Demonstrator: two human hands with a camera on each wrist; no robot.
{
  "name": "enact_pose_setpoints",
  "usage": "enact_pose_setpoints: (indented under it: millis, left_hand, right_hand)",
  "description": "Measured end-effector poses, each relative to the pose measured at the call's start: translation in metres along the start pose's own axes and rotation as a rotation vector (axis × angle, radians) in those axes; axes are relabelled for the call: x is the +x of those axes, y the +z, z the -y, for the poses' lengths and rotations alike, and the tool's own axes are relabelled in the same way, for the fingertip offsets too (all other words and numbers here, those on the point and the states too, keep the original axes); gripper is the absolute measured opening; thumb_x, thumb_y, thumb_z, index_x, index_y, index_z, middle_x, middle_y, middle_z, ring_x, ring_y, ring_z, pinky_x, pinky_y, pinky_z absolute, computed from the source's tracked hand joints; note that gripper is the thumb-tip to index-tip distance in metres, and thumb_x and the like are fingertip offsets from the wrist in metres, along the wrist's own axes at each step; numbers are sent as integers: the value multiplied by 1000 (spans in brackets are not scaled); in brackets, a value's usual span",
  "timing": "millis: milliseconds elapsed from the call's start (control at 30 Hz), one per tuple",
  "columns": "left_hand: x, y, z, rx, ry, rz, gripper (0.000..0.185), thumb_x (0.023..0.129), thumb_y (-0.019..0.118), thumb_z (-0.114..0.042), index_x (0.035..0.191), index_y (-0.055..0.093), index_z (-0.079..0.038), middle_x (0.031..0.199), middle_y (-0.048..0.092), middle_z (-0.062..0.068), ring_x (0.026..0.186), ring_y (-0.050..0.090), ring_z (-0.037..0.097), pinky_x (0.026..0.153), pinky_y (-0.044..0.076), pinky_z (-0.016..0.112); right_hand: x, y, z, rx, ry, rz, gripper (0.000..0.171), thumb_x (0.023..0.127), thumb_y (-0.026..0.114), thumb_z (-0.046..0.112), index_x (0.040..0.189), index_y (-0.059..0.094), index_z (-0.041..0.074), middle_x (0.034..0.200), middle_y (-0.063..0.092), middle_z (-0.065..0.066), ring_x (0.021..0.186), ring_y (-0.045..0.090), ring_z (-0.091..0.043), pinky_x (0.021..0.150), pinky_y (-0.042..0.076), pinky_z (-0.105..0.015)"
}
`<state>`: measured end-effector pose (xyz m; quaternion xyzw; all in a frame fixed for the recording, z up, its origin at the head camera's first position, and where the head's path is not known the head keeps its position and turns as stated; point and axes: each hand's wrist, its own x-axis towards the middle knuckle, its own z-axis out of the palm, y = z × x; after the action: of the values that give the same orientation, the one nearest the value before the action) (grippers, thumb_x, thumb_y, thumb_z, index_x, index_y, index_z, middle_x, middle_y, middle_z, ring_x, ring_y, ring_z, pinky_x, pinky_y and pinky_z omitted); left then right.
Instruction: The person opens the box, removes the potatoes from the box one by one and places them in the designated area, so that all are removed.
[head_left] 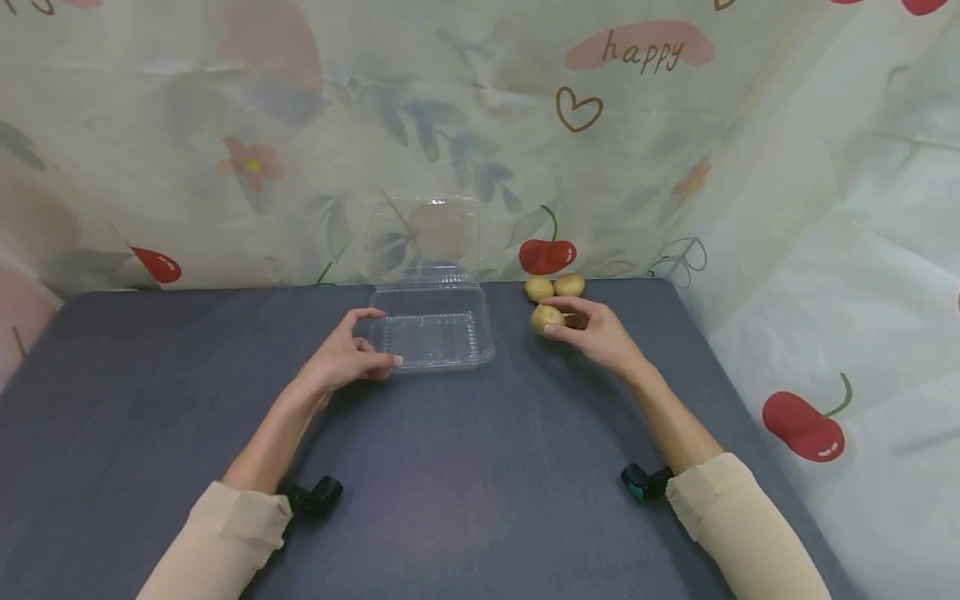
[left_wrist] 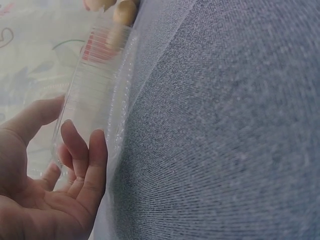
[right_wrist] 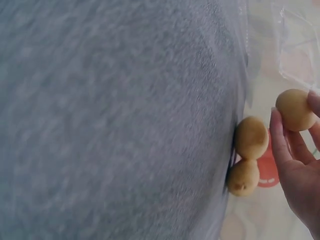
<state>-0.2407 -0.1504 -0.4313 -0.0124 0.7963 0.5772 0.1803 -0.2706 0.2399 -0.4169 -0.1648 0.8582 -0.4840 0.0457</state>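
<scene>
A clear plastic clamshell container (head_left: 431, 333) lies on the table at the back, its lid (head_left: 426, 237) raised against the curtain. My left hand (head_left: 350, 354) holds the container's left end, thumb and index finger spread along its rim. The other left fingers curl beside the wall in the left wrist view. My right hand (head_left: 600, 333) pinches a small yellow potato (right_wrist: 295, 110) between thumb and fingertips, to the right of the container. Two more potatoes, one on the left (head_left: 538, 289) and one on the right (head_left: 569, 285), sit touching just behind that hand.
A dark grey cloth covers the table (head_left: 450, 492). The printed curtain (head_left: 300, 125) hangs right behind its back edge, and a pale sheet (head_left: 847, 292) hangs along the right side. Black wrist devices show at the left sleeve (head_left: 213, 533) and right sleeve (head_left: 742, 517).
</scene>
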Motion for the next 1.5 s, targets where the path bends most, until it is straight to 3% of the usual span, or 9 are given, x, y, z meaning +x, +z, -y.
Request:
enact_pose_setpoints:
  millis: [267,600,733,1033,1500]
  left_hand:
    - [0,0,0,0,-6,3,89,85,81,-15,154,24,-15,72,57,8,77,69,30,79,58,41]
    - [1,0,-1,8,-10,-2,88,85,80,-14,153,24,-16,73,58,8,78,70,31,78,58,41]
    - [2,0,-1,7,-18,-6,88,85,80,-14,153,25,-16,73,59,9,78,70,31,78,58,41]
    - [2,-1,1,4,-20,-6,88,85,80,-13,153,25,-17,74,59,9,77,70,29,77,58,40]
    - [1,0,-1,11,-19,-2,88,86,80,-15,153,24,-16,75,59,9,78,70,30,78,58,40]
  right_hand:
    - [-9,-9,-10,-31,20,-5,45,92,74,22,134,62,12,136,60,-4,113,63,-26,88,51,-27]
    - [-16,-16,-16,-64,57,-22,45,93,73,17,135,61,7,139,56,-11,120,58,-33,95,49,-36]
    - [-16,-18,-20,-78,66,-31,45,92,73,13,134,61,5,139,55,-16,119,59,-37,94,50,-42]
    - [-19,-20,-31,-164,86,-70,44,89,77,27,130,67,17,136,60,-7,114,64,-26,86,51,-33]
    - [-18,-14,-33,-295,164,-132,44,86,80,30,127,69,16,132,63,-11,108,68,-26,79,54,-39]
